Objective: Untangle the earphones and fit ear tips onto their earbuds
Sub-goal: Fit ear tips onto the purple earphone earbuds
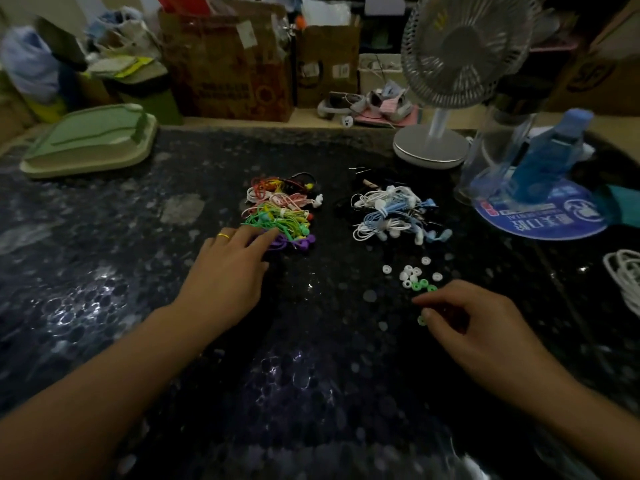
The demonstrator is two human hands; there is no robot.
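Observation:
A pile of coloured earphones [280,211] in red, pink, yellow, green and purple lies at the table's middle. To its right lies a pile of white and blue earphones [391,216]. Loose white and green ear tips [414,277] are scattered in front of that pile. My left hand [228,271], with a gold ring, reaches flat to the coloured pile, its fingertips touching the green and purple cables. My right hand [474,323] has curled fingers and pinches a green ear tip [421,319] just in front of the scattered tips.
A white desk fan [446,81] stands at the back right beside a clear holder with a blue bottle [540,157] on a round blue mat. A green tray [90,140] lies back left. Cardboard boxes line the rear. White cables [623,275] lie at the right edge.

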